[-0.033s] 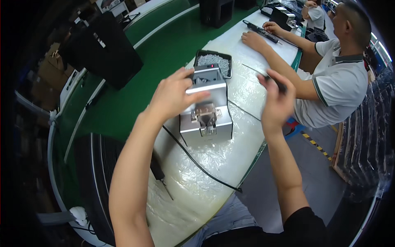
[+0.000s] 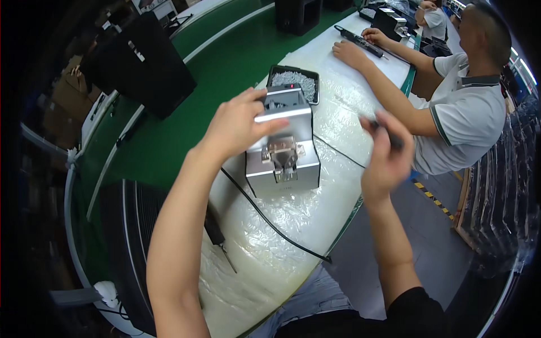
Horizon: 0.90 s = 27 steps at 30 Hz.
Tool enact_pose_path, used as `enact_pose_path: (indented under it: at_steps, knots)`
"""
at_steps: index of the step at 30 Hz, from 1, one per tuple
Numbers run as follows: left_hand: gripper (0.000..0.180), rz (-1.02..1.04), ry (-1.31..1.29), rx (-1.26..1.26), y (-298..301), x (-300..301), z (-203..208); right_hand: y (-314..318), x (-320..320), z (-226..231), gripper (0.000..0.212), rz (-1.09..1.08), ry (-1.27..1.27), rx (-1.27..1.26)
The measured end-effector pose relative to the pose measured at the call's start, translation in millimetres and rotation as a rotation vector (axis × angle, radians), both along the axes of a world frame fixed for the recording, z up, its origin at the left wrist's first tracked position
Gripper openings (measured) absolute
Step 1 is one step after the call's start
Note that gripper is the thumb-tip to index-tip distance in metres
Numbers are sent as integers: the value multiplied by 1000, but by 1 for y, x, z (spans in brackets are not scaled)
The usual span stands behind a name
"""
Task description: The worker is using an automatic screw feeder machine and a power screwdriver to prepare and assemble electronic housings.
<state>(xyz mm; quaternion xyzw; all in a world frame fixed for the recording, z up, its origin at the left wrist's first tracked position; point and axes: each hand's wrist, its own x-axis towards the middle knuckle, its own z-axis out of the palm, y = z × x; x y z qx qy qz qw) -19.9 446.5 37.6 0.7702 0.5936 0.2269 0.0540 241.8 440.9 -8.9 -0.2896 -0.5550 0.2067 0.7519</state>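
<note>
Right hand drifted toward four o'clock, closed round a dark tool; left hand splayed on the silver machine at twelve. Careless swinging could clip the co-worker's forearm at two.

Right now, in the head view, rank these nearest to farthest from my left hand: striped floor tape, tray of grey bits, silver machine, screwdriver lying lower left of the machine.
1. Silver machine: touching your left hand.
2. Tray of grey bits: just beyond the machine.
3. Screwdriver: lower left, nearer your body.
4. Striped floor tape: far right.
</note>
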Motion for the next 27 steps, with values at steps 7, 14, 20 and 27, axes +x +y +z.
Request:
enact_pose_path:
  at_steps: [7, 14, 20, 27]
  knots:
    - [68, 35, -174, -178, 29, 1, 11, -107, 8, -18, 55, 271, -546, 250]
    - [66, 61, -185, -221, 42, -9, 6, -99, -23, -19, 42, 188, -622, 259]
    - [61, 57, -184, -191, 47, -10, 8, -96, -29, -13, 47, 181, -638, 265]
    - [55, 26, -242, -194, 42, -9, 5, -93, -18, 8, 42, 175, -470, 334]
